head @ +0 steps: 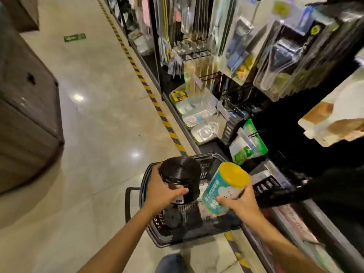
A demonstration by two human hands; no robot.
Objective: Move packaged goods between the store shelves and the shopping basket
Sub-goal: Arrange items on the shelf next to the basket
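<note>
A black shopping basket (151,231) stands on the floor beside the shelves. My left hand (160,191) grips a black cylindrical container (180,177) with a dark lid, held above the basket. My right hand (239,202) grips a teal can with a yellow lid (224,187), tilted, above the basket's right side. Inside the basket a dark round item (172,217) lies at the bottom; other contents are partly hidden by my hands.
Store shelves (285,146) run along the right with hanging blister packs (279,62), clear containers (199,117) and green pouches (248,146). A yellow-black striped line (157,107) marks the floor edge. A dark cabinet (27,107) stands at the left. My knee (170,263) shows below.
</note>
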